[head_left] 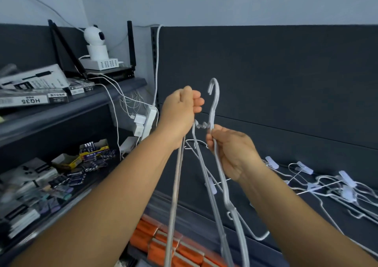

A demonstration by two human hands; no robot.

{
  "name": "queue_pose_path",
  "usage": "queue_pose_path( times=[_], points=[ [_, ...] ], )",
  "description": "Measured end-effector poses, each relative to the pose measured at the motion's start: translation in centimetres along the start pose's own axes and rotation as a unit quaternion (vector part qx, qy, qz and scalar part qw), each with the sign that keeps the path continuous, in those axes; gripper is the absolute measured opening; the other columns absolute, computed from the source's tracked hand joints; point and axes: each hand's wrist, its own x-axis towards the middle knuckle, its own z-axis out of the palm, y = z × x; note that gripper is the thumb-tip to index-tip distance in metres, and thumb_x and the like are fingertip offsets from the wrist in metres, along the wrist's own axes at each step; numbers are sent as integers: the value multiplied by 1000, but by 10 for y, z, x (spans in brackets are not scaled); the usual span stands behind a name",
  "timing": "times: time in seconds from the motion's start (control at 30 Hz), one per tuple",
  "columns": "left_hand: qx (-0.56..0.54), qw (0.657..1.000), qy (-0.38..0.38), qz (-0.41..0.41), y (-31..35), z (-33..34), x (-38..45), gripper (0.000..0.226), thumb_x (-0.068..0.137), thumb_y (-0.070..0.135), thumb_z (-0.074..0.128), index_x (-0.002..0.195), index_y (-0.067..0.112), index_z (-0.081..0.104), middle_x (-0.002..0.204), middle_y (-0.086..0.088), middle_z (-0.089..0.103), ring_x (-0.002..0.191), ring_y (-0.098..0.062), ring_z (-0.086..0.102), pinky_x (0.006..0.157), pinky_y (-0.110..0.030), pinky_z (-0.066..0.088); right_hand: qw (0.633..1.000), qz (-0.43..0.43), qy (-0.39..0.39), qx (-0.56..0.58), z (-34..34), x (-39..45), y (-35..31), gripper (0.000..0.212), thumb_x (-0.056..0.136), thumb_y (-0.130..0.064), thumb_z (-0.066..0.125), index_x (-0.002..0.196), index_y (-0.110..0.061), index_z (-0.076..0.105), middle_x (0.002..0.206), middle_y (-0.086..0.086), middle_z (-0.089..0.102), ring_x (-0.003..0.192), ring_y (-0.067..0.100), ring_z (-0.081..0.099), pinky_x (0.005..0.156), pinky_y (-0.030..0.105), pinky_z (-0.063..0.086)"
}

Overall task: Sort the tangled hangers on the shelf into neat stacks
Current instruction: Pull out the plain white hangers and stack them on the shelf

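Hangers [219, 164] hang tangled between both raised hands: left hand [181, 111] fisted around wires, right hand [233, 152] gripping 1 hanger's neck.

Our two hands raised, both closed

Our left hand [181, 111] is fisted higher up; our right hand [233, 151] sits lower, just right, fingers curled, forearms bare.

A flat box [30, 100] on the left shelf [81, 107] says "HQ35", upside down. Other small print is too blurry.

Hanger [226, 185] bottoms cut off, blurred
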Motion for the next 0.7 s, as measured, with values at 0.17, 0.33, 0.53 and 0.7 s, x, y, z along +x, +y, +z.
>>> queue_pose_path(
  times=[0.17,0.33,0.53,0.7],
  points=[
    [-12,1000,-17,-6,-12,7,-2,34,101,29,31,91,19,62,92,2,72,89,-10,68,78,-27,50,999,7,-11,-33,5,-7,19,9,92,5,51,96,2,58,73,8,57,57,10,56,53,14,52],
    [-39,998,-31,-35,-20,17,-8,25,96,31,44,88,18,64,85,4,74,83,-8,71,86,-27,50,996,12,-16,-86,-1,-8,35,18,89,6,52,105,6,60,88,16,61,66,13,57,68,21,53],
    [-53,996,-19,-64,-33,28,-10,21,92,18,55,73,18,65,69,4,72,74,-12,71,79,-27,52,982,6,-4,-188,-25,-3,42,19,89,-3,55,106,-5,62,85,9,64,76,19,56,78,32,49],
    [-45,997,-12,-62,-36,33,-10,23,91,17,56,70,19,65,71,4,72,73,-12,71,83,-27,52,930,11,82,-358,-70,15,45,28,90,-15,54,117,-15,59,90,-3,60,68,8,51,67,19,44]
  ],
)
